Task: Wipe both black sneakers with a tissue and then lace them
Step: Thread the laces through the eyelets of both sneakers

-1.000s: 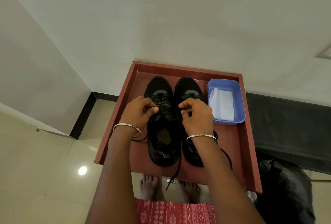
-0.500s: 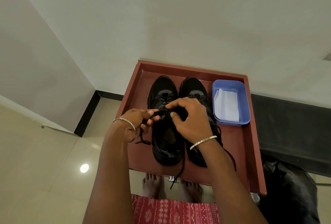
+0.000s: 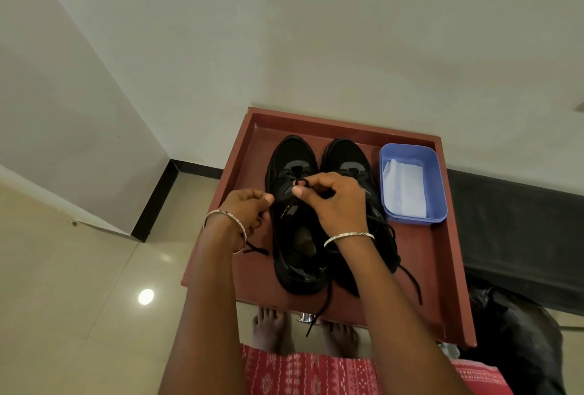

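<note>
Over the left sneaker (image 3: 294, 154), the left hand (image 3: 246, 208) and right hand (image 3: 335, 202) pinch its lace (image 3: 301, 180), now pulled apart.

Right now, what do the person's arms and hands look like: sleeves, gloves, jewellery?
Both arms are bare, with no sleeves or gloves in view. The left hand and right hand each have one thin silver-toned bangle at the wrist: the left bangle looks plain, and the right bangle has small marks along it.

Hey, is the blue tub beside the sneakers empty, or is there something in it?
Not empty. The blue tub stands upright and holds a white tissue lying on its bottom.
</note>
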Available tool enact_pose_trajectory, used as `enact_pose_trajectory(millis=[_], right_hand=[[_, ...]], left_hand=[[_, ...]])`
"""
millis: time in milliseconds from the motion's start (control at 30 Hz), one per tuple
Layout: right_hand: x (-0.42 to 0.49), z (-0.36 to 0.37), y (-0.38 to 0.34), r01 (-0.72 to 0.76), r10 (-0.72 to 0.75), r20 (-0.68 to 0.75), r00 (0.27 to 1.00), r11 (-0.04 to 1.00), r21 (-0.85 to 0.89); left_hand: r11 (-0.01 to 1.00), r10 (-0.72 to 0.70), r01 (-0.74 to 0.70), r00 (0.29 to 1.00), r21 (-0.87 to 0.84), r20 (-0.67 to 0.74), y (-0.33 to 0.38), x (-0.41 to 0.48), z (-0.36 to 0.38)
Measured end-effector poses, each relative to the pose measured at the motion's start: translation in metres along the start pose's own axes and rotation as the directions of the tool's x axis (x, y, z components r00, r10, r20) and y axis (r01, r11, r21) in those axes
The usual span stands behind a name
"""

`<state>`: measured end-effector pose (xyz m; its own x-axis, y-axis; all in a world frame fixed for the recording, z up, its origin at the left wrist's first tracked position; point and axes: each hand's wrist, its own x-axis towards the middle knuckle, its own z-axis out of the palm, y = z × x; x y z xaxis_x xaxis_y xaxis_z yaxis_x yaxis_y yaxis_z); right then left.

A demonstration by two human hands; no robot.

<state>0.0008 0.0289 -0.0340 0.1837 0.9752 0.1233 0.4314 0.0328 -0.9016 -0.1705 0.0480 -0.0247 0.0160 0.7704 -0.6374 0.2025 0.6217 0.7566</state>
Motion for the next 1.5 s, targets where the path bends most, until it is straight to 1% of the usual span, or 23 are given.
enact_pose_trajectory(millis=[167,267,300,333,367,433,467,500,533,567,600,633,667,700,767,833,900,967,1067,1233,1300,1433,1500], right_hand=[[0.008,0.001,-0.002,-0.133,0.137,0.001,0.991,0.961,0.244],[0.012,0.002,-0.010,-0.216,0.176,0.127,0.976,0.836,0.504],[0.013,0.000,-0.011,-0.215,0.168,0.135,0.976,0.811,0.545],[0.013,-0.004,-0.012,-0.189,0.154,0.111,0.982,0.821,0.539],[0.011,-0.009,-0.011,-0.147,0.135,0.060,0.989,0.866,0.479],[-0.001,-0.024,-0.008,-0.054,0.065,-0.045,0.997,0.975,0.214],[-0.008,-0.033,-0.006,-0.015,0.018,-0.050,0.999,0.999,0.043],[-0.016,-0.041,-0.003,0.012,-0.013,-0.004,1.000,0.991,-0.133],[-0.024,-0.049,-0.002,0.031,-0.005,0.082,0.997,0.949,-0.315],[-0.031,-0.052,-0.001,0.045,0.045,0.170,0.984,0.870,-0.492],[-0.041,-0.055,-0.004,0.054,0.121,0.229,0.966,0.773,-0.632],[-0.049,-0.054,-0.004,0.063,0.170,0.252,0.953,0.700,-0.711],[-0.056,-0.051,-0.005,0.071,0.177,0.248,0.953,0.663,-0.745],[-0.063,-0.049,-0.008,0.072,0.146,0.220,0.965,0.656,-0.752],[-0.074,-0.046,-0.015,0.044,0.077,0.132,0.988,0.685,-0.727],[-0.087,-0.047,-0.021,0.011,0.093,0.104,0.990,0.688,-0.726],[-0.104,-0.049,-0.024,0.015,0.149,0.146,0.978,0.647,-0.763],[-0.122,-0.049,-0.027,0.049,0.138,0.172,0.975,0.627,-0.777],[-0.140,-0.051,-0.035,0.025,0.152,0.153,0.977,0.624,-0.781],[-0.155,-0.064,-0.044,-0.096,0.298,0.187,0.936,0.729,-0.678],[-0.155,-0.070,-0.045,-0.154,0.355,0.179,0.918,0.733,-0.663],[-0.148,-0.086,-0.042,-0.181,0.466,0.170,0.868,0.617,-0.765],[-0.143,-0.093,-0.043,-0.213,0.489,0.139,0.861,0.596,-0.774]], left_hand=[[0.978,-0.046,0.034,0.998,0.208,0.053,-0.010,-0.001,-0.015],[0.967,-0.088,0.075,0.995,0.244,0.040,-0.017,-0.004,-0.023],[0.964,-0.108,0.097,0.994,0.248,0.032,-0.020,-0.008,-0.022],[0.959,-0.126,0.117,0.992,0.257,0.018,-0.023,-0.010,-0.022],[0.952,-0.137,0.132,0.991,0.278,-0.003,-0.026,-0.014,-0.022],[0.916,-0.135,0.142,0.990,0.376,-0.044,-0.027,-0.019,-0.020],[0.878,-0.137,0.155,0.988,0.453,-0.073,-0.028,-0.021,-0.020],[0.826,-0.138,0.176,0.984,0.536,-0.110,-0.028,-0.024,-0.019],[0.763,-0.125,0.201,0.978,0.615,-0.165,-0.029,-0.027,-0.017],[0.700,-0.095,0.226,0.970,0.677,-0.225,-0.030,-0.032,-0.014],[0.665,-0.039,0.234,0.959,0.709,-0.280,-0.030,-0.041,-0.009],[0.658,0.023,0.230,0.946,0.717,-0.325,-0.029,-0.051,-0.002],[0.680,0.093,0.199,0.931,0.706,-0.353,-0.029,-0.062,0.005],[0.714,0.159,0.143,0.920,0.686,-0.357,-0.028,-0.073,0.013],[0.771,0.253,0.008,0.914,0.636,-0.318,-0.028,-0.089,0.024],[0.801,0.275,-0.066,0.923,0.595,-0.268,-0.027,-0.102,0.029],[0.820,0.273,-0.118,0.941,0.561,-0.201,-0.029,-0.110,0.033],[0.808,0.285,-0.167,0.950,0.566,-0.125,-0.029,-0.118,0.038],[0.775,0.336,-0.230,0.939,0.589,-0.075,-0.030,-0.128,0.047],[0.722,0.338,-0.253,0.941,0.644,-0.010,-0.036,-0.134,0.054],[0.687,0.311,-0.238,0.950,0.686,0.019,-0.040,-0.131,0.057],[0.659,0.270,-0.207,0.962,0.723,0.030,-0.045,-0.123,0.063],[0.669,0.276,-0.191,0.961,0.718,-0.002,-0.048,-0.116,0.067]])
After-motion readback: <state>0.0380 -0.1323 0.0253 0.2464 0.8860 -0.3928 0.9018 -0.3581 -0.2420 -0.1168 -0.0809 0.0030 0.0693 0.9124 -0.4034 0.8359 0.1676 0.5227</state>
